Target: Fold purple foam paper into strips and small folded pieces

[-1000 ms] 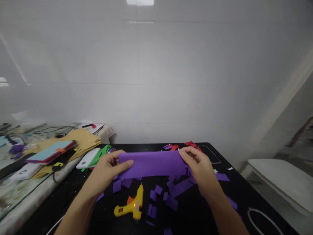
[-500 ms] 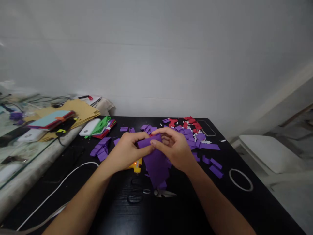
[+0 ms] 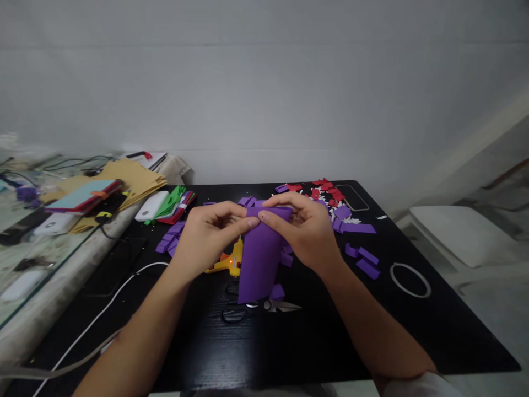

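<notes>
The left hand [image 3: 209, 231] is pinching the upper edge of a purple sheet [image 3: 260, 259] between thumb and bent fingers, nearly closed, and the right hand [image 3: 308, 229] is gripping the same edge just beside it, its fingers curling behind. The thumbs are meeting on the near face, probably so that the edge is staying pressed and aligned, while the rest is hanging down in a soft curve above the black table [image 3: 322, 353].

Just beyond the left hand, a yellow glue gun [image 3: 233, 262] is lying on its side with a small orange light glowing, seemingly within easy reach. Below the sheet, scissors [image 3: 283, 305] are resting with their blades pointing right, partly hidden, a small purple piece [image 3: 278, 292] lying beside them.

Farther out, purple strips [image 3: 169, 238] are lying in a cluster on the left, and red pieces [image 3: 326, 187] are scattering across the far right, perhaps being grouped loosely by colour. A pale ring [image 3: 410, 280] is lying flat near the right edge, enclosing only tabletop. No container is showing its contents; whether the tan papers [image 3: 136, 177] at far left are envelopes holding anything, I am not able to tell
</notes>
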Motion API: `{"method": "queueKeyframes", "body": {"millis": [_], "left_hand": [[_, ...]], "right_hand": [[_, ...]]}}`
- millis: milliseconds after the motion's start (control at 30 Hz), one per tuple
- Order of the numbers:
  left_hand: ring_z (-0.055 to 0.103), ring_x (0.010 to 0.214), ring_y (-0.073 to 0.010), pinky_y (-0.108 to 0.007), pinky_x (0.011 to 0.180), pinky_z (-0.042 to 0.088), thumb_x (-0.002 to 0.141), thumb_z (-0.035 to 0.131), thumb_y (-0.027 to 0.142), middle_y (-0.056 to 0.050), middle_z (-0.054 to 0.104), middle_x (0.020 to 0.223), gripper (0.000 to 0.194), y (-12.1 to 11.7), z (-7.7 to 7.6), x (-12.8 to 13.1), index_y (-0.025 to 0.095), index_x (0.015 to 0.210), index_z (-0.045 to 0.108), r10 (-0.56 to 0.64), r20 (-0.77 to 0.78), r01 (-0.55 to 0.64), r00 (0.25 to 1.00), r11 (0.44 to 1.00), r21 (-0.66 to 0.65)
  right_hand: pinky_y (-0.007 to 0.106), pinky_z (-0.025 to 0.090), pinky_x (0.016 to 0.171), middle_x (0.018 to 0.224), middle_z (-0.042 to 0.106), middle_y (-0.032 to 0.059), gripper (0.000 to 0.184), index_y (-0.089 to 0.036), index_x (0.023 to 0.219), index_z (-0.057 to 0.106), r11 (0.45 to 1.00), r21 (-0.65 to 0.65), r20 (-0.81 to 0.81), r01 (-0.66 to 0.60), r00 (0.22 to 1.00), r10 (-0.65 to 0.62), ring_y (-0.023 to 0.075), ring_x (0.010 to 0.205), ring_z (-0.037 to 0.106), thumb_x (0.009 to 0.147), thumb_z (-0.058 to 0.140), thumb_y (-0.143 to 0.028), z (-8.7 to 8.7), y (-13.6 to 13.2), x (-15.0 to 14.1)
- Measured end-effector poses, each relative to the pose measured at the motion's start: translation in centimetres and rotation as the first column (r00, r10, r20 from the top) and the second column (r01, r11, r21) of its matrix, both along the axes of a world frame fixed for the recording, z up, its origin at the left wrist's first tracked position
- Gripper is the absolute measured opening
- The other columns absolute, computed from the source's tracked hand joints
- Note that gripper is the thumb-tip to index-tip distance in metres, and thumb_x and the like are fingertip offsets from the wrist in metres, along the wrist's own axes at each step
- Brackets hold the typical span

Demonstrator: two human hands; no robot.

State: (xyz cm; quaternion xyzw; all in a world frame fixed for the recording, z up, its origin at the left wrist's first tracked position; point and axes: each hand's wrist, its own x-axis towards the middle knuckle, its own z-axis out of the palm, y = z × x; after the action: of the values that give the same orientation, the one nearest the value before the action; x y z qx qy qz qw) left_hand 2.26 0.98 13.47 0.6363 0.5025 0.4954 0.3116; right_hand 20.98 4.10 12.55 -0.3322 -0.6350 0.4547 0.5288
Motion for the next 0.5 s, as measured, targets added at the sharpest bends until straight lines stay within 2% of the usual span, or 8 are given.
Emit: {"method": "queueKeyframes", "body": {"millis": [100, 500], "left_hand": [[0.056, 0.049, -0.0094, -0.019, 0.045, 0.040, 0.081, 0.083, 0.039, 0.000, 0.070, 0.063, 0.023, -0.07, -0.24, -0.05, 0.017, 0.081, 0.079, 0.010, -0.007, -0.010, 1.000, 1.000, 0.004], [0.061, 0.053, -0.0108, -0.020, 0.049, 0.045, 0.081, 0.083, 0.038, -0.001, 0.073, 0.066, 0.022, -0.24, -0.18, 0.11, 0.017, 0.084, 0.081, 0.006, 0.001, -0.006, 1.000, 1.000, 0.006]], "right_hand": [[0.034, 0.060, 0.084, 0.093, 0.077, 0.0025, 0.015, -0.023, 0.092, 0.078, 0.999, 0.025, 0.007, 0.040, 0.999, -0.041, 0.0200, 0.090, 0.073, 0.082, 0.083, -0.033, -0.08, 0.01, -0.01], [0.036, 0.062, 0.086, 0.097, 0.078, 0.0031, 0.017, -0.023, 0.093, 0.079, 0.999, 0.005, -0.026, 0.046, 0.999, -0.046, 0.0207, 0.091, 0.074, 0.080, 0.085, -0.032, -0.21, -0.11, -0.01]]}}
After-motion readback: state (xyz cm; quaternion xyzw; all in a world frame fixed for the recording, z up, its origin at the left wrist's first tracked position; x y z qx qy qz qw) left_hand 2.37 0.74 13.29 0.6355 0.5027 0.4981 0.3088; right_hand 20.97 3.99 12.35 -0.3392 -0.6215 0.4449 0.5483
